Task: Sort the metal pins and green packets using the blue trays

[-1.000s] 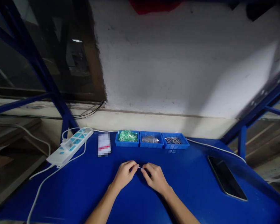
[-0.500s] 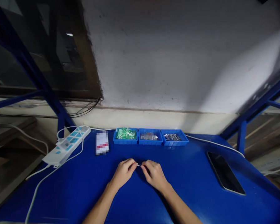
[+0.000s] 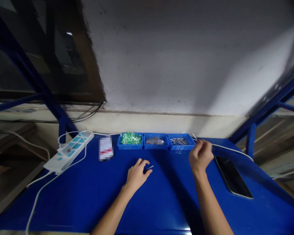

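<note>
My left hand (image 3: 137, 174) is low over the blue table, its thumb and index finger apart. A thin screw-like metal piece (image 3: 150, 167) shows in the gap beside the thumb; whether it touches the fingers I cannot tell. Raised to the right, my right hand (image 3: 201, 156) is closed and slightly blurred. From its fingers a thin pale metal rod (image 3: 194, 136) sticks out, in front of the right bin's outer edge. Behind the hands stand three blue bins: one with green plastic pieces (image 3: 130, 138), one with small clear pieces (image 3: 155, 141), one with metal screw-like pieces (image 3: 179, 141).
A white power strip (image 3: 68, 151) with looped cable lies at the left. Beside the bins rests a white packet (image 3: 106, 148) with a red band, pixelated. On the right lies a black phone (image 3: 233, 176). Blue frame posts (image 3: 251, 140) flank the table, and a wall rises behind.
My hands were together at the middle, pinching something small. Now my right hand has moved away up and to the right, while my left stays near the middle with its fingers spread.
</note>
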### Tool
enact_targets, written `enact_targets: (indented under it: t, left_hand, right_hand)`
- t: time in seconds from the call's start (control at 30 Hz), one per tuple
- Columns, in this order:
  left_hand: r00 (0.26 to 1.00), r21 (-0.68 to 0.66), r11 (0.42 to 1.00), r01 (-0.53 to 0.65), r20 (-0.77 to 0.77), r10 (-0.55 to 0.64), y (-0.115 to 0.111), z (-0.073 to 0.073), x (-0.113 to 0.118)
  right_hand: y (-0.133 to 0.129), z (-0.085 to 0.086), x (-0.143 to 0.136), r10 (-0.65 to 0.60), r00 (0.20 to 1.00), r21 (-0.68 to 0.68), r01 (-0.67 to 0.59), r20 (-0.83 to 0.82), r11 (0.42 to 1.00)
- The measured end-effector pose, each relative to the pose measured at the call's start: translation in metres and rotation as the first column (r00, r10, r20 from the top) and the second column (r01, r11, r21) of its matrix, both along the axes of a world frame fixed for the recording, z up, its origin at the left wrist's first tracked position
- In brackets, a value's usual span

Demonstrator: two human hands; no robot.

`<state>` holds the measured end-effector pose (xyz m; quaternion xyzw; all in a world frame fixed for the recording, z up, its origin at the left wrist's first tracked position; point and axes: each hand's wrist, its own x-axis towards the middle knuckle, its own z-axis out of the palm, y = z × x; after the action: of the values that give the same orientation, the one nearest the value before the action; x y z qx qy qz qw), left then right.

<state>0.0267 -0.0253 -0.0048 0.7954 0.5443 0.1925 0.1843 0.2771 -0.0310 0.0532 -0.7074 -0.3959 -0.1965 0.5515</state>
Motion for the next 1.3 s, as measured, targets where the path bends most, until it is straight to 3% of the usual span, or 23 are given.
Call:
enact_targets:
  t: [0.03,0.07,0.13,0.27,0.37,0.43,0.63,0.77,0.93,1.07,1.3]
  left_hand:
    - [1.0,0.0,1.0,0.008,-0.025,-0.008,0.001,-0.001,0.003]
    - [0.999,0.002,1.0,0.016,-0.042,-0.015,0.001,-0.003,0.004]
    - [0.999,0.01,1.0,0.027,-0.031,-0.027,0.003,-0.006,0.004]
    - [0.998,0.025,0.999,0.03,0.06,-0.031,0.006,-0.01,0.0]
    - [0.999,0.027,0.999,0.028,0.029,-0.028,0.005,-0.009,0.0]
    - [1.0,0.03,0.999,0.025,-0.016,-0.025,0.003,-0.007,0.002]
    - [0.999,0.059,0.997,0.043,0.006,-0.043,-0.002,-0.002,0.0]
    - [0.995,0.045,0.997,0.061,0.081,-0.064,-0.001,-0.002,-0.002]
    - [0.995,0.021,0.995,0.099,0.027,-0.099,0.0,-0.005,-0.002]
    - [0.991,-0.004,0.991,0.136,-0.001,-0.136,0.001,-0.007,-0.002]
    - [0.975,-0.04,0.993,0.109,0.199,-0.099,0.003,-0.007,-0.003]
  right_hand:
    - [0.002,-0.002,0.004,0.017,1.0,-0.185,-0.019,-0.012,0.983]
    - [0.003,-0.008,0.005,0.067,0.997,-0.367,-0.074,-0.032,0.927]
    - [-0.003,-0.029,-0.004,0.141,0.985,-0.552,-0.171,-0.096,0.816]
    - [-0.022,-0.069,-0.042,0.444,0.874,-0.508,-0.48,-0.2,0.715]
    - [-0.027,-0.072,-0.06,0.634,0.745,-0.448,-0.648,-0.205,0.616]
    - [-0.026,-0.069,-0.062,0.698,0.686,-0.447,-0.701,-0.207,0.556]
    - [-0.028,-0.071,-0.064,0.702,0.675,-0.434,-0.715,-0.227,0.548]
    - [-0.032,-0.072,-0.083,0.761,0.624,-0.449,-0.74,-0.18,0.501]
    - [-0.031,-0.068,-0.094,0.813,0.58,-0.524,-0.71,-0.058,0.469]
    - [-0.031,-0.066,-0.09,0.819,0.569,-0.548,-0.708,-0.071,0.445]
    - [-0.033,-0.065,-0.09,0.851,0.522,-0.586,-0.706,-0.053,0.397]
